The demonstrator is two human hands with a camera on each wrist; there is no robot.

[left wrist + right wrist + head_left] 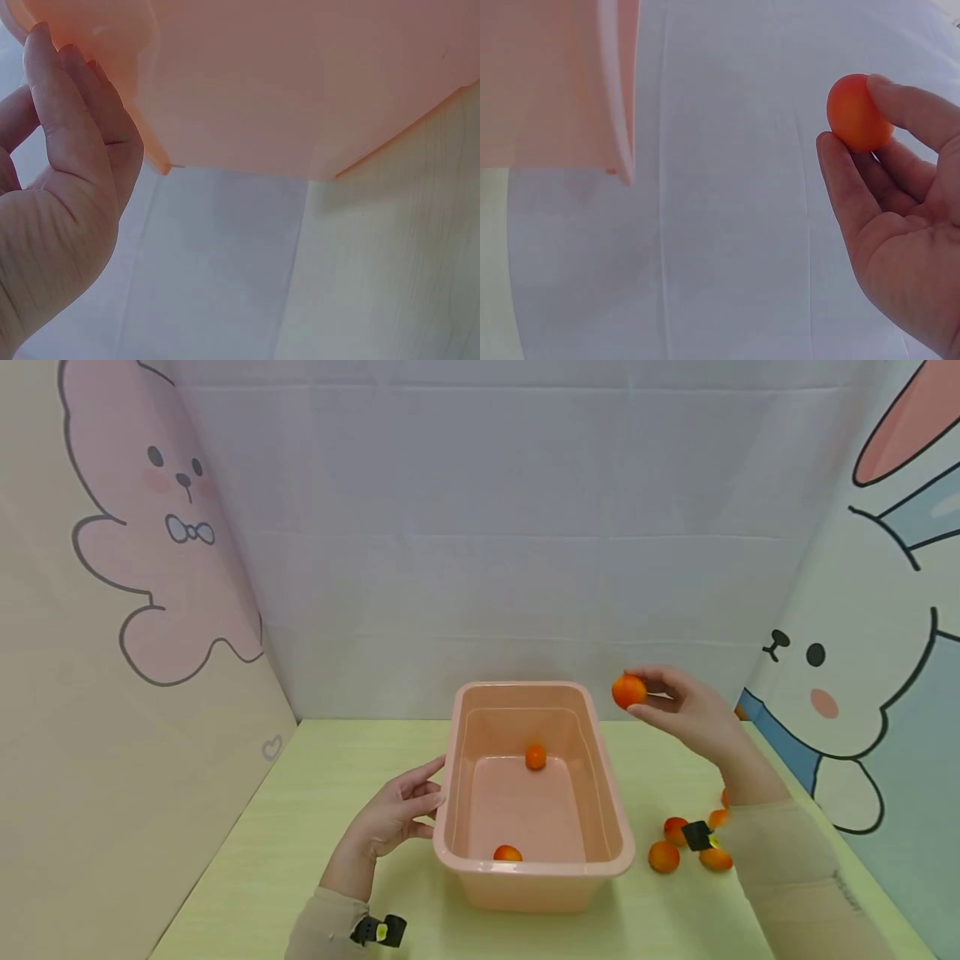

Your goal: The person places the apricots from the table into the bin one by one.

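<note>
You hold an orange fruit (628, 692) up in the air, apart from the pink bin (525, 892) and to its right.
Your right hand (693, 710) pinches it between thumb and fingertips, probably because that suits something small and round. It looks slightly longer top to bottom in the right wrist view, though no stem end shows, so which way it points you cannot tell. Your left hand (397, 810), fingers extended, touches the bin's left rim, likely to steady it; the bin's long axis runs away from you. Inside lie a far fruit (536, 757) and a near fruit (507, 853), partly hidden by the rim. Loose fruits (663, 857) rest on the table (262, 860) by your right sleeve (787, 852).
</note>
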